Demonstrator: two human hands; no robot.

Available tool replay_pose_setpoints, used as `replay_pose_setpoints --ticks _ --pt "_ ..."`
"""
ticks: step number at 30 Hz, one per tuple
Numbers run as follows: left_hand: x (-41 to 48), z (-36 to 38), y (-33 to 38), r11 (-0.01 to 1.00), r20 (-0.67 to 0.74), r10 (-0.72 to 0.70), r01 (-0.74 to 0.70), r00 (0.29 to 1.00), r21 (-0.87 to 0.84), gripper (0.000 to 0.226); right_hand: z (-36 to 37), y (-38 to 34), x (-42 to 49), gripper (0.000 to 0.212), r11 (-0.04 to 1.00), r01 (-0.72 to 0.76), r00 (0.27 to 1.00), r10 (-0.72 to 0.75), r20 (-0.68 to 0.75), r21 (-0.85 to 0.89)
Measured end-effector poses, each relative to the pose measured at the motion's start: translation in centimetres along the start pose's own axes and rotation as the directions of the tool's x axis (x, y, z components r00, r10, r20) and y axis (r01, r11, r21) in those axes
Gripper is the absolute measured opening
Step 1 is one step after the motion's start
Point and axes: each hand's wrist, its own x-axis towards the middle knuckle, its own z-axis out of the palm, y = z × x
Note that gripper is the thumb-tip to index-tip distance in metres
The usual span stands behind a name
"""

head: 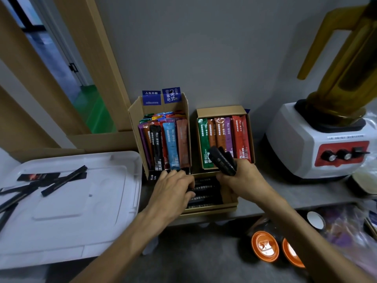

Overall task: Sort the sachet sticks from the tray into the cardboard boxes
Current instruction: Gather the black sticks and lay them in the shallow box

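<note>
A white tray [85, 203] on the left holds several black sachet sticks [63, 181]. Three cardboard boxes stand to its right. The tall back-left box [134, 119] and the back-right box [222, 111] are full of coloured sticks. The low front box [230, 201] holds black sticks [206, 193] lying flat. My left hand [173, 190] rests on those black sticks, its fingertips curled over them. My right hand [240, 176] grips a bundle of black sticks [222, 160] upright above the front box's right end.
A white blender [318, 139] with an amber jug stands at the right on the grey counter [285, 190]. Below the counter edge are orange-lidded cups [265, 249] and a paper cup [315, 220]. A wall is close behind the boxes.
</note>
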Motion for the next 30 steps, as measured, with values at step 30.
replay_pose_setpoints --ticks 30 --pt "0.5 -4.6 0.0 0.497 0.023 -0.429 0.258 0.903 -0.828 0.006 -2.2 1.0 -2.3 0.012 0.847 -0.026 0.966 -0.117 0.233 0.531"
